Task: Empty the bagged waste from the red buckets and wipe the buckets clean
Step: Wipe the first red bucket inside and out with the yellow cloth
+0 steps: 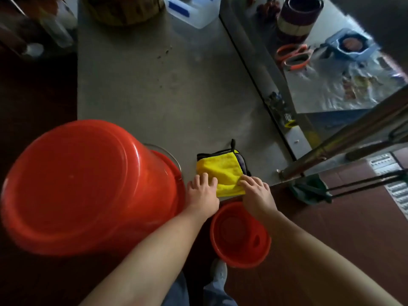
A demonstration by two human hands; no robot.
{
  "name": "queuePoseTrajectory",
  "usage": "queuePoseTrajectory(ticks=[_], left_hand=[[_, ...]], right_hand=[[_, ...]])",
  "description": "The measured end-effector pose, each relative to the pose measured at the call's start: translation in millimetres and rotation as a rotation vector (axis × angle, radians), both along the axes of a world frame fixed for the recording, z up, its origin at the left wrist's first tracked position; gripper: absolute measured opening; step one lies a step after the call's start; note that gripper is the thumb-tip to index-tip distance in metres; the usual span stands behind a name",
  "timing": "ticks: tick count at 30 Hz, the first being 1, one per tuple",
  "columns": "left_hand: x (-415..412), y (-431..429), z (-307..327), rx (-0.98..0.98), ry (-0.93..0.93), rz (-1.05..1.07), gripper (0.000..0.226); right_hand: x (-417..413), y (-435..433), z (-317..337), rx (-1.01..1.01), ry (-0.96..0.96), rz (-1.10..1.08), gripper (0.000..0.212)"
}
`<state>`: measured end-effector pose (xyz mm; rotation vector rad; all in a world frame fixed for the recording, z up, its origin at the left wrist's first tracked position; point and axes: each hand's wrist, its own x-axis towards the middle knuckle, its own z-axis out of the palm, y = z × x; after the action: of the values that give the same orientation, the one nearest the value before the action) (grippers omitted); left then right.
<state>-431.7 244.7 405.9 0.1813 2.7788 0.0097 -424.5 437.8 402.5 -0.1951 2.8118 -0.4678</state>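
A large red bucket stands upside down on the grey table at the near left, its bottom facing me. A second red bucket stands upright on the floor below the table's near edge, and it looks empty. A folded yellow cloth with a dark border lies at the table's near edge. My left hand rests on the cloth's left side with its fingers spread. My right hand touches the cloth's right corner with its fingertips. Whether those fingertips pinch the cloth I cannot tell.
A steel counter with orange scissors, a blue dish and a dark canister adjoins the table on the right. A clear plastic box and a round block stand at the table's far end. Metal rails cross at the right. My foot shows below.
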Motion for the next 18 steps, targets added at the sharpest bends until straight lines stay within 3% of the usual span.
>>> queuePoseTrajectory(ticks=[6, 10, 14, 18], left_hand=[[-20.1, -10.1, 81.9, 0.009, 0.048, 0.004, 0.052], [-42.1, -33.2, 167.4, 0.009, 0.142, 0.079, 0.052], [-48.6, -84.0, 236.8, -0.034, 0.334, 0.165, 0.042], [-30.2, -160.3, 275.3, -0.098, 0.364, 0.27, 0.048]], right_hand=[[-34.6, -10.6, 71.4, 0.022, -0.067, -0.016, 0.052], [-67.8, -42.3, 148.5, -0.123, -0.021, -0.079, 0.044], [-91.7, -93.0, 207.5, -0.259, 0.011, -0.039, 0.038], [-92.3, -158.5, 241.9, -0.319, -0.061, -0.002, 0.045]])
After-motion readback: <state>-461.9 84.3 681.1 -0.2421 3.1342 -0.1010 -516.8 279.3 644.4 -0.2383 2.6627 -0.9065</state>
